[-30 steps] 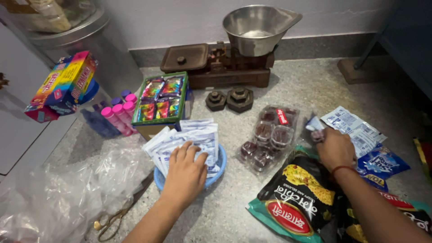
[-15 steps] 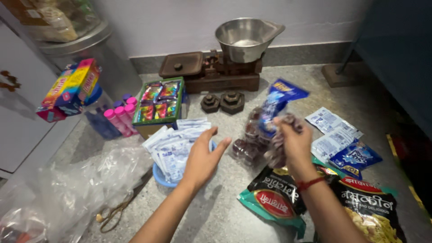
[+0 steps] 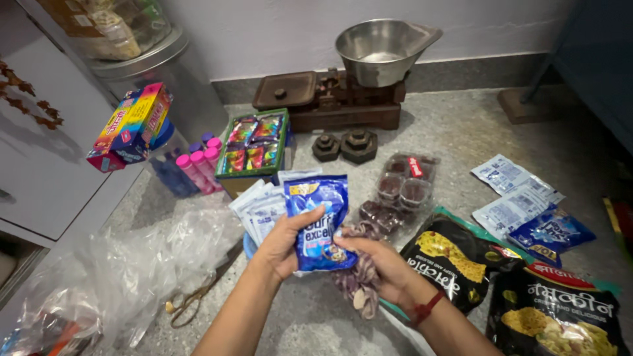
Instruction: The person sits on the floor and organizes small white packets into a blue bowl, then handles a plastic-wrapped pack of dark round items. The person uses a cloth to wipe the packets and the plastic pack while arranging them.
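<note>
- The left hand (image 3: 285, 242) and the right hand (image 3: 379, 264) met low in the view, both closed on a blue sachet (image 3: 318, 221) held upright between them: the left thumb lay across its front, the right fingers gripped its lower right corner.
- The right hand also had a purplish strip of small packets (image 3: 359, 280) bunched in its palm, the strip hanging below the fingers (a red thread band (image 3: 427, 308) circled that wrist).
- Just behind the left hand, a fan of pale sachets (image 3: 260, 209) lay on a blue dish (image 3: 248, 245), mostly hidden.
- To the left of the hands, crumpled clear plastic bags (image 3: 145, 264) spread over the speckled surface (image 3: 461, 132), with scissors (image 3: 198, 296) beside them.
- To the right of the right hand lay two dark snack bags (image 3: 455, 257), and beyond them more blue and white sachets (image 3: 521, 198).
- Just past the hands sat a clear tray of brown sweets (image 3: 399, 191).
- Farther off to the left stood a green box of bright packets (image 3: 254, 145), pink-capped tubes (image 3: 198, 168) and a multicoloured carton (image 3: 132, 125).
- Farthest away, near the wall, stood a brown balance scale (image 3: 330, 102) with a steel pan (image 3: 382, 49), two iron weights (image 3: 346, 145) in front of it.
</note>
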